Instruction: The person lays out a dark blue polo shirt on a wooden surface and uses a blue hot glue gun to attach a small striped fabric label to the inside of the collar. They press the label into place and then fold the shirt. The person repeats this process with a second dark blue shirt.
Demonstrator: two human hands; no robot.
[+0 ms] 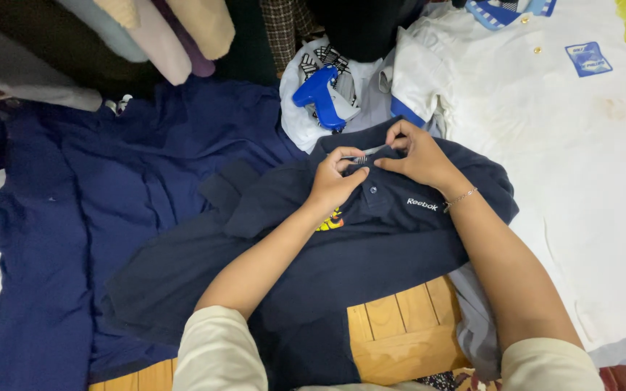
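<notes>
Two hands at a dark polo shirt [371, 239] collar, left hand [335, 181] and right hand [418, 156] fingers pinched shut on a small tag [364, 156]

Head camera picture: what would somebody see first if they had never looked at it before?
Right in the middle, the left hand and the right hand pinch a small tag at the collar of a dark navy polo shirt. Just above them, a bright blue tagging gun lies on a white garment. A big white polo shirt fills the right side.
</notes>
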